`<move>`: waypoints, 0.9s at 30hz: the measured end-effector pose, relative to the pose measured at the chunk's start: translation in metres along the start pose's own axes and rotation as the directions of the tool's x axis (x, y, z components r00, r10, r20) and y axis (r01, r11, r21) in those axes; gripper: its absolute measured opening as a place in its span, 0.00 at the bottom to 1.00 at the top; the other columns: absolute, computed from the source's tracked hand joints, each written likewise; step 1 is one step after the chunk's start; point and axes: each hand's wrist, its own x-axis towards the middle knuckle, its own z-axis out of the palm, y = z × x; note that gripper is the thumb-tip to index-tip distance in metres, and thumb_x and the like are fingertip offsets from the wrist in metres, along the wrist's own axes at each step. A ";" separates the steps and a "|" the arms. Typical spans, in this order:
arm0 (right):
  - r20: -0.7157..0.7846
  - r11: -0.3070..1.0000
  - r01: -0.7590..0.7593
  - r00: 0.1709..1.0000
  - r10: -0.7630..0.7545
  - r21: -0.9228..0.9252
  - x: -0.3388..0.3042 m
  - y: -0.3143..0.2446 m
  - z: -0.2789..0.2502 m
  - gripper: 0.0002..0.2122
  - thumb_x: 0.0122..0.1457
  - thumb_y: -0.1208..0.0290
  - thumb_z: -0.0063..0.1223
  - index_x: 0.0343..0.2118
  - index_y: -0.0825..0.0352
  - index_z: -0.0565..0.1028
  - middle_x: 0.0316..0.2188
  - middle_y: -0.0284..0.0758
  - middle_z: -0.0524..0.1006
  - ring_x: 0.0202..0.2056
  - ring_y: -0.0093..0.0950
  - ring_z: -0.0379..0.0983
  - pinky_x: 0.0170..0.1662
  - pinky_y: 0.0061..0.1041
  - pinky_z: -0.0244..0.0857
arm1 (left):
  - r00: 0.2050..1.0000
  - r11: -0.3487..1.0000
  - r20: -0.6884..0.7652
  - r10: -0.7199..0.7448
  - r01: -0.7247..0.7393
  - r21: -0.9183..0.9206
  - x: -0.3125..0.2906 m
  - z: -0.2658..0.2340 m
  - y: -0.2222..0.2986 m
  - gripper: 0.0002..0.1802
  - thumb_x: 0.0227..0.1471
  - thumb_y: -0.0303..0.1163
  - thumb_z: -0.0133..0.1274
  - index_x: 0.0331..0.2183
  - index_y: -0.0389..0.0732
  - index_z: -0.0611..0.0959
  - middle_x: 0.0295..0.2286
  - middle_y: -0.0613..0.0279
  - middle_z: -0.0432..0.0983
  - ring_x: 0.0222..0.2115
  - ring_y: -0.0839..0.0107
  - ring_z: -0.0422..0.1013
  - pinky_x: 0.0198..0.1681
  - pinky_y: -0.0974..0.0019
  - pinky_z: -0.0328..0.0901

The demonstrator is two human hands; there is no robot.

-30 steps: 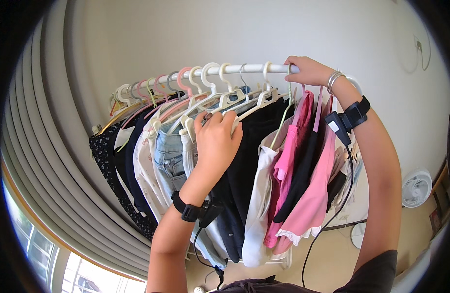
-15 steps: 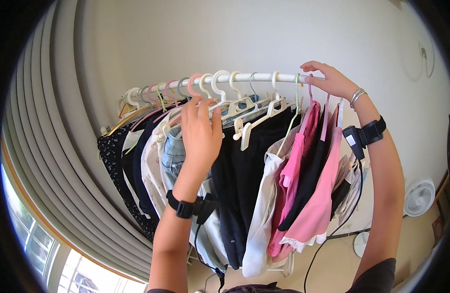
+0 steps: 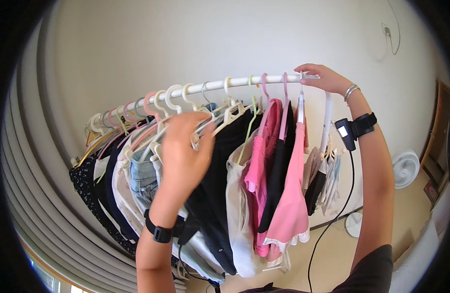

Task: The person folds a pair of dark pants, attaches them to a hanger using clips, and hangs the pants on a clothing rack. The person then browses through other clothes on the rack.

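Note:
A white clothes rail (image 3: pixel 244 81) carries several garments on hangers. My left hand (image 3: pixel 183 144) is raised in front of the middle hangers, by a white clip hanger (image 3: pixel 227 117) and black trousers (image 3: pixel 212 195). Motion smears its bent fingers, so any hold on a hanger is unclear. My right hand (image 3: pixel 327 79) is closed over the rail's right end, beside the hook of a white hanger (image 3: pixel 301 105) bearing a pink garment (image 3: pixel 289 195). Pink hangers (image 3: pixel 285 112) hang just left of that hand. Light blue jeans (image 3: pixel 143 178) and a white floral garment (image 3: pixel 121 180) hang further left.
Grey curtains (image 3: pixel 44 195) stand along the left, close to the rack. Small hanging items (image 3: pixel 330 188) dangle at the rack's right end. A white fan (image 3: pixel 405 168) stands on the floor at right. Cables run from the straps on both forearms.
The view has shifted, so the rack sits further left. My left hand has turned and its fingers have bent. My right hand has moved along the rail to its right end.

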 end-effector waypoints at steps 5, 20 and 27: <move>-0.111 0.997 -0.026 0.994 0.018 -0.072 -0.008 0.011 0.011 0.27 0.56 0.53 0.56 0.56 0.61 0.68 0.53 0.40 0.71 0.56 0.34 0.65 0.59 0.33 0.57 | 0.918 0.984 0.356 0.173 -0.141 -0.113 -0.022 0.049 0.048 0.21 0.48 0.34 0.57 0.45 0.39 0.77 0.43 0.50 0.72 0.44 0.53 0.69 0.45 0.56 0.66; -0.335 0.948 -0.060 0.941 -0.052 -0.314 -0.007 0.027 0.045 0.33 0.50 0.53 0.56 0.58 0.64 0.63 0.52 0.48 0.70 0.55 0.42 0.64 0.61 0.41 0.51 | 0.878 0.948 0.449 0.166 -0.268 0.173 -0.045 0.067 0.051 0.31 0.49 0.46 0.55 0.56 0.57 0.70 0.58 0.55 0.57 0.57 0.49 0.55 0.59 0.41 0.47; -0.425 0.968 0.112 0.883 -0.200 -0.223 -0.060 -0.027 0.104 0.39 0.52 0.54 0.56 0.64 0.60 0.53 0.66 0.44 0.49 0.67 0.46 0.38 0.66 0.48 0.36 | 0.917 0.970 0.382 0.118 -0.188 0.152 -0.065 0.059 0.027 0.38 0.49 0.38 0.57 0.60 0.48 0.63 0.58 0.54 0.57 0.56 0.52 0.57 0.57 0.52 0.53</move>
